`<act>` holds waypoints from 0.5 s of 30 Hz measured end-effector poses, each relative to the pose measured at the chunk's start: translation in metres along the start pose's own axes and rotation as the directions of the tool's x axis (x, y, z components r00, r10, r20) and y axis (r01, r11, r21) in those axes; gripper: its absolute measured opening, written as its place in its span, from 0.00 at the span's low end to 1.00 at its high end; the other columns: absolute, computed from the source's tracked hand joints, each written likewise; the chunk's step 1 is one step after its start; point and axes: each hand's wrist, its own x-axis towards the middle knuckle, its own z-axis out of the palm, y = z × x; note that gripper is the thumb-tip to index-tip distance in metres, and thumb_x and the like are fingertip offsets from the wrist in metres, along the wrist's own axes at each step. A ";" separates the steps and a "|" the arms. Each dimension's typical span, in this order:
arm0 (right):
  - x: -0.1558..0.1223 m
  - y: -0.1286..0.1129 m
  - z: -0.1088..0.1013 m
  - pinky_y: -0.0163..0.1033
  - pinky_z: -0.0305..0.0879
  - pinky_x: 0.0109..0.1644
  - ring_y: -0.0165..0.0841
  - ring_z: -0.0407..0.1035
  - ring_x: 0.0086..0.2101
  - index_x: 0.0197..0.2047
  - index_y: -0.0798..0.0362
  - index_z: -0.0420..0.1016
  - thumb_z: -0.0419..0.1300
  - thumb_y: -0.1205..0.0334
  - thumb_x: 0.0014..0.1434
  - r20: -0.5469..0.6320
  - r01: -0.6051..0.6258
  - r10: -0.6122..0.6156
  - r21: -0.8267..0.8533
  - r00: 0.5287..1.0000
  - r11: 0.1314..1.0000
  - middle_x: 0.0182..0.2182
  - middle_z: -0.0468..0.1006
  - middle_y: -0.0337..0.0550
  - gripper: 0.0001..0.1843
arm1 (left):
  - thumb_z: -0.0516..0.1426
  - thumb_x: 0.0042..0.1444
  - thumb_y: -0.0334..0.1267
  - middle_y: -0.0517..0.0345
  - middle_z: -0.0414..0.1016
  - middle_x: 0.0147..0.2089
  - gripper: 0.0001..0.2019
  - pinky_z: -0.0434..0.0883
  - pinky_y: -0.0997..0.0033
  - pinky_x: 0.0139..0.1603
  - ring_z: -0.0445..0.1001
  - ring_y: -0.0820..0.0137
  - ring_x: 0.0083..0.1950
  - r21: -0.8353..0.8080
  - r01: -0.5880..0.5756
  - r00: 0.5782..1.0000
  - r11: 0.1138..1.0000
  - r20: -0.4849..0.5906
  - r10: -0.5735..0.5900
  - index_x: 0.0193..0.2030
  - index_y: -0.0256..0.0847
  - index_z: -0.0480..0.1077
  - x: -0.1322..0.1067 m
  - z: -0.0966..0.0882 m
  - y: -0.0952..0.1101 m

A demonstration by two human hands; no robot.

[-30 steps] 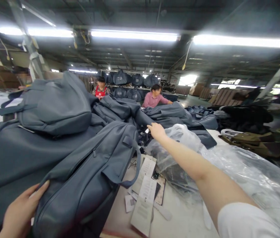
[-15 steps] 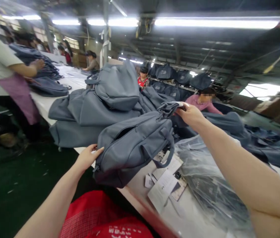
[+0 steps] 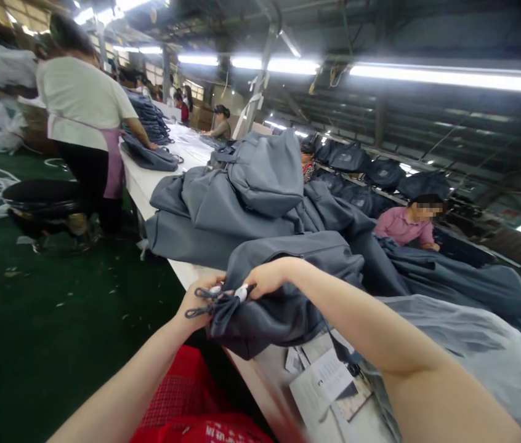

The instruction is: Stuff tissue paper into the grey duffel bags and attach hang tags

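A grey-blue duffel bag [image 3: 283,320] lies at the near table edge, its end towards me. My right hand [image 3: 267,277] reaches across the bag and is closed on a folded strap [image 3: 226,311], bundled with a white band and showing looped ends. Against the bag's near end, my left hand [image 3: 196,304] is closed around the looped side of that strap. Some left fingertips are hidden behind the strap and the bag. Both hands are close together, almost touching.
More grey bags [image 3: 265,175] are heaped behind. Paper tags [image 3: 320,381] and clear plastic bags [image 3: 468,332] lie to the right. A co-worker in a pink apron [image 3: 113,163] stands at left near a black stool [image 3: 48,194]; another in pink [image 3: 401,226] works at right.
My right hand has brought the strap bundle from the bag's far right end across to its left end. My left hand has closed on it. The view has turned left.
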 end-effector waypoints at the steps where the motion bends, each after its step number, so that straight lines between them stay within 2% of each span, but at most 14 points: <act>1: 0.007 0.001 0.006 0.33 0.63 0.45 0.36 0.72 0.44 0.53 0.56 0.76 0.60 0.64 0.56 0.044 -0.017 0.018 -0.022 0.999 1.000 0.45 0.80 0.44 0.20 | 0.59 0.52 0.44 0.58 0.80 0.36 0.15 0.72 0.70 0.38 0.77 0.64 0.36 -0.022 0.019 0.999 1.000 0.038 -0.018 0.45 0.42 0.76 -0.002 -0.002 -0.002; 4: 0.019 0.003 0.021 0.32 0.62 0.47 0.34 0.71 0.45 0.55 0.55 0.74 0.58 0.63 0.58 0.068 0.015 -0.018 0.034 0.998 0.999 0.46 0.79 0.42 0.21 | 0.59 0.52 0.46 0.58 0.79 0.35 0.17 0.71 0.71 0.35 0.76 0.66 0.33 -0.088 0.059 0.984 0.994 0.174 -0.043 0.46 0.41 0.74 -0.008 -0.011 -0.008; 6: 0.021 0.005 0.026 0.32 0.62 0.49 0.34 0.71 0.46 0.54 0.53 0.75 0.58 0.59 0.59 0.050 0.040 -0.043 0.063 0.998 0.997 0.47 0.79 0.41 0.21 | 0.59 0.52 0.47 0.55 0.79 0.38 0.19 0.72 0.69 0.40 0.76 0.65 0.37 -0.073 0.043 0.979 0.996 0.204 -0.027 0.49 0.41 0.73 -0.013 -0.021 -0.010; 8: 0.020 0.005 0.027 0.33 0.62 0.49 0.35 0.72 0.46 0.54 0.52 0.76 0.57 0.58 0.59 0.008 0.030 -0.031 0.045 1.000 0.999 0.48 0.79 0.41 0.20 | 0.59 0.53 0.46 0.54 0.78 0.42 0.20 0.70 0.66 0.48 0.75 0.63 0.43 0.015 -0.004 0.988 1.000 0.153 0.002 0.51 0.41 0.72 -0.021 -0.032 -0.013; 10: 0.019 0.005 0.026 0.35 0.63 0.47 0.36 0.72 0.44 0.53 0.52 0.76 0.56 0.58 0.60 -0.031 -0.015 0.015 -0.008 0.999 1.000 0.47 0.79 0.44 0.19 | 0.56 0.56 0.45 0.54 0.77 0.43 0.16 0.68 0.65 0.52 0.74 0.63 0.47 0.100 0.000 0.996 0.995 0.085 -0.009 0.49 0.43 0.73 -0.032 -0.042 -0.014; 12: 0.019 0.004 0.024 0.37 0.64 0.46 0.39 0.73 0.44 0.52 0.52 0.77 0.55 0.57 0.60 -0.035 -0.076 0.074 -0.060 0.997 0.995 0.47 0.79 0.47 0.19 | 0.50 0.61 0.46 0.55 0.77 0.39 0.16 0.68 0.66 0.48 0.74 0.64 0.43 0.102 0.067 0.993 0.992 0.090 -0.076 0.43 0.42 0.74 -0.045 -0.049 -0.015; 15: 0.022 0.003 0.022 0.39 0.65 0.47 0.42 0.73 0.45 0.53 0.55 0.76 0.56 0.53 0.60 -0.004 -0.147 0.147 -0.109 0.989 0.983 0.49 0.78 0.52 0.22 | 0.43 0.64 0.49 0.56 0.75 0.31 0.22 0.68 0.70 0.38 0.72 0.67 0.34 0.013 0.135 0.971 0.991 0.197 -0.135 0.33 0.41 0.73 -0.066 -0.049 -0.015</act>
